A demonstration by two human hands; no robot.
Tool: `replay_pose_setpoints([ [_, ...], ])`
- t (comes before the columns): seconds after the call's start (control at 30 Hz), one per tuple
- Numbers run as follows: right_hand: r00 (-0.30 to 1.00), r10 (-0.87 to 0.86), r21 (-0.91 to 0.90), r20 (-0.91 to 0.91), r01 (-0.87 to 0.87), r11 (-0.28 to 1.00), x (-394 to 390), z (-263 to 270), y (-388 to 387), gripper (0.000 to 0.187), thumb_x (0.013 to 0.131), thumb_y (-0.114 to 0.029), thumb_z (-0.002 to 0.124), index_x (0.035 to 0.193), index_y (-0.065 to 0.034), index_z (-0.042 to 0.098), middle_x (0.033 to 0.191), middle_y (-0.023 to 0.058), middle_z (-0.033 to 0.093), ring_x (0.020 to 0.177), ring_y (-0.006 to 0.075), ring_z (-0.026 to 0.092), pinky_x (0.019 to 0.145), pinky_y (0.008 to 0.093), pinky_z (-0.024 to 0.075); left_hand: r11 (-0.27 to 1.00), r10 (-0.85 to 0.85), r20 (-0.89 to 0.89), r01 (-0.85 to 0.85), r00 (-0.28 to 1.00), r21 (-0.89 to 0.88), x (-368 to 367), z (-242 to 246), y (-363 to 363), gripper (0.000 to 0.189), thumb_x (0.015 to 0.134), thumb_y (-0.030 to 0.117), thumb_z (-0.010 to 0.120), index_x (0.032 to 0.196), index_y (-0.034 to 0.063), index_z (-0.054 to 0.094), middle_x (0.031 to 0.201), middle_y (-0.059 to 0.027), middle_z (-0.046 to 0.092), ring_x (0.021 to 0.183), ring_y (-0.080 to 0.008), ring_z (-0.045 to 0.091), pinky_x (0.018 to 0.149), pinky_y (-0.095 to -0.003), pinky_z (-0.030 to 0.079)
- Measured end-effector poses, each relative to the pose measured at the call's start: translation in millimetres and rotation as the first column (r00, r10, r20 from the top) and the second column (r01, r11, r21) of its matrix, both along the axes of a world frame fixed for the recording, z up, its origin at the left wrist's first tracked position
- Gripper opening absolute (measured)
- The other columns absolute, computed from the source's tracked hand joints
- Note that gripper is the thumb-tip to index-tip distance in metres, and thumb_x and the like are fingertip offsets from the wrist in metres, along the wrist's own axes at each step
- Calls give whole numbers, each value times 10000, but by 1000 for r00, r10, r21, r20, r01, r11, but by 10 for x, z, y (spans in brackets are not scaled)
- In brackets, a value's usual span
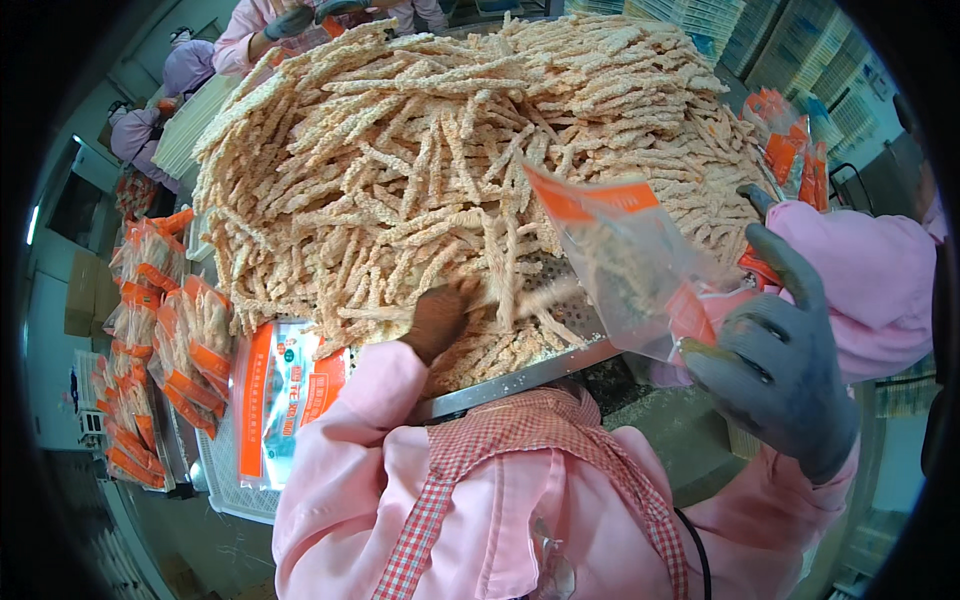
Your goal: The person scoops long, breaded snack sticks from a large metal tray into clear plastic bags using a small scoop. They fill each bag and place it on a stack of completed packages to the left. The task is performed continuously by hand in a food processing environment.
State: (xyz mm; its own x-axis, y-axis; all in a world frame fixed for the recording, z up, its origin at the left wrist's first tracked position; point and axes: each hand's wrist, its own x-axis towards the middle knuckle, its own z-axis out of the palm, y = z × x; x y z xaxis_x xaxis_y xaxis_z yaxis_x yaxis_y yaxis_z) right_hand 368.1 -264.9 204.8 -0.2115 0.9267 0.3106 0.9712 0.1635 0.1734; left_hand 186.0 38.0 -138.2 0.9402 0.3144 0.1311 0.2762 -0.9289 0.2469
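A large heap of pale, grain-crusted snack sticks (420, 150) covers the metal table in front of me. My left hand (439, 319) is down among the sticks at the near edge. It is blurred, and its fingertips are hidden, so its grip is unclear. A blurred stick (551, 296) lies just right of it. My right hand (780, 367), in a grey glove, is raised at the right. Its fingers grip the end of a clear plastic bag (622, 262) with orange printed bands. The bag tilts above the table; whether sticks are inside cannot be told.
Filled bags (191, 345) stand at the left, beside flat printed bags (289, 405) on a white plastic crate (236, 484). A metal rim (525, 382) edges the table nearest me. A co-worker's pink sleeve (855, 277) reaches in from the right; another's gloved hands (289, 22) are across the table.
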Motion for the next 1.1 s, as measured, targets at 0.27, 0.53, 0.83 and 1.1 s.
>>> replay_pose_setpoints([
  [0.27,994,-65,-40,-88,62,997,284,-231,-159,260,632,-139,694,889,-171,679,774,-12,498,748,175,558,1071,602,395,966,123,50,-108,991,-237,216,998,211,405,854,221,730,1174,51,550,933,-172,677,758,-309,674,669,-405,554],
  [0.53,996,36,-94,-86,-44,995,283,-482,-33,304,594,-142,744,896,-154,707,784,-4,517,812,171,576,1063,640,391,675,-138,-314,-143,939,-724,1227,411,-476,958,782,324,795,1468,13,204,987,-239,666,902,-341,679,741,-450,547],
  [0.83,969,225,38,-105,-222,974,267,-683,10,220,679,-158,685,889,-222,697,761,-35,484,794,151,545,942,426,514,842,-445,30,430,895,-327,923,-204,-887,433,805,124,616,1233,156,560,1088,-139,650,957,-334,663,811,-444,542],
  [1.1,972,212,-95,-98,-221,971,178,-849,70,434,814,-200,590,1234,-299,629,903,-41,563,918,179,559,965,439,461,738,292,86,-167,953,-653,98,571,32,664,733,130,796,1314,53,485,1168,-144,656,1046,-283,657,919,-408,533],
])
